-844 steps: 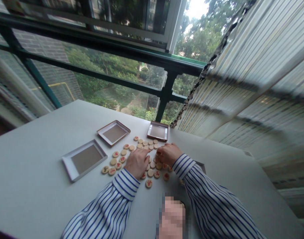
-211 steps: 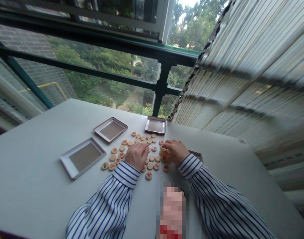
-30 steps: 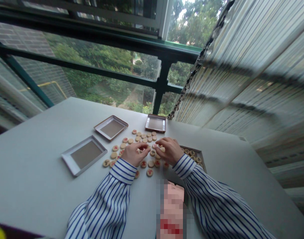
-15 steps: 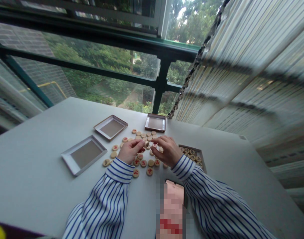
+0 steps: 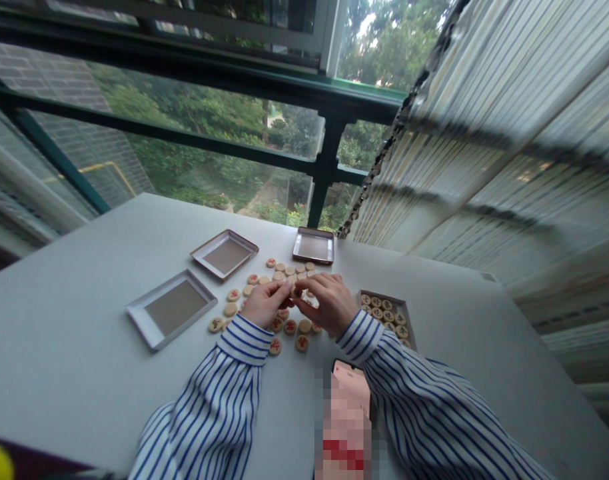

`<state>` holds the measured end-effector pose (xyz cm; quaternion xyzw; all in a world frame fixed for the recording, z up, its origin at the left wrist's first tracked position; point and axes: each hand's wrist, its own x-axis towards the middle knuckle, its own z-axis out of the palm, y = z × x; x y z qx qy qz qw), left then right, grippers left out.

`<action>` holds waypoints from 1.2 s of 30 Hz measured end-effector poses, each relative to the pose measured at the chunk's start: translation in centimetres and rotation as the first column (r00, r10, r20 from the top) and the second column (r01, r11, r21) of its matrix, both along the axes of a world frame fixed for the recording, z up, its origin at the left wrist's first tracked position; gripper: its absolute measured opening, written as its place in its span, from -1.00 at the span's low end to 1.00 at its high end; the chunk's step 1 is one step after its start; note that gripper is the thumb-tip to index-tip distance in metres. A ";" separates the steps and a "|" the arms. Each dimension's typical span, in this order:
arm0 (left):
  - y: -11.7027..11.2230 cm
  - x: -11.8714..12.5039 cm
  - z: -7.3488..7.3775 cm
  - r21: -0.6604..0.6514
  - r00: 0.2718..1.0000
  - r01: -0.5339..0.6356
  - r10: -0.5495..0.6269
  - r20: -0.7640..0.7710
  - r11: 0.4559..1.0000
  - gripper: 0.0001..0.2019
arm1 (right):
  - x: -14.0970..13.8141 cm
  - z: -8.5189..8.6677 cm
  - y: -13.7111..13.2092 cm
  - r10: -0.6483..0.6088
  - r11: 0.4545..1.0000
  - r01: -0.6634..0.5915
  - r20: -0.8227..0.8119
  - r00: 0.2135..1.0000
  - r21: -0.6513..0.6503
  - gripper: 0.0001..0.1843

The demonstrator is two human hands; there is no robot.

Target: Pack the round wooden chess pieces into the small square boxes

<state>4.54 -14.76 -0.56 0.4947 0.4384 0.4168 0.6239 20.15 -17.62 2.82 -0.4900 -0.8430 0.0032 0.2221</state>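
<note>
My left hand (image 5: 267, 303) pinches a round wooden Chinese chess piece (image 5: 297, 292) between thumb and fingertips. From the other side, the fingers and thumb of my right hand (image 5: 331, 303) close on the same piece, which is mostly covered. Beneath and around both hands lie many loose pieces, some face up with red characters, such as the red piece (image 5: 301, 343) nearest me, others blank side up. At the left edge of the spread is a piece with a dark character (image 5: 215, 325). To the right, an open box (image 5: 401, 308) holds rows of dark-lettered pieces.
Three shallow trays or lids stand on the white table (image 5: 74, 320): a left tray (image 5: 179, 307), a brown-rimmed tray (image 5: 227, 257) behind it, and a back tray (image 5: 313, 247) by the window. A phone (image 5: 352, 387), partly pixelated, lies before my right forearm. Pleated blinds (image 5: 484, 133) hang at right.
My right hand has moved left, and its fingers have closed on the piece held by my left hand. The view has shifted slightly, uncovering more of the box at right.
</note>
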 end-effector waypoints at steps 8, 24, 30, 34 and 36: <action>0.0 -0.4 0.8 0.219 0.947 -0.198 0.244 -0.210 0.956 -0.61 | -0.2 -0.6 0.1 -0.062 0.993 0.073 0.110 0.992 -0.095 -0.82; 0.7 -0.7 -1.2 0.406 0.866 -0.212 0.363 -0.344 0.889 -0.63 | -1.2 -1.3 0.5 -0.095 0.941 0.200 0.353 0.931 -0.274 -0.66; 0.5 -0.5 -0.9 0.430 0.859 -0.202 0.370 -0.355 0.880 -0.64 | 1.1 -0.2 0.8 -0.114 0.950 0.178 0.247 0.962 -0.256 -0.67; 0.7 0.1 0.0 0.443 0.858 -0.139 0.331 -0.393 0.886 -0.67 | 3.9 0.8 0.9 -0.194 0.939 0.229 0.154 0.969 -0.256 -0.72; 0.9 0.7 0.5 0.465 0.864 -0.082 0.295 -0.407 0.882 -0.68 | 5.1 0.9 0.9 -0.221 0.931 0.256 0.156 0.963 -0.259 -0.76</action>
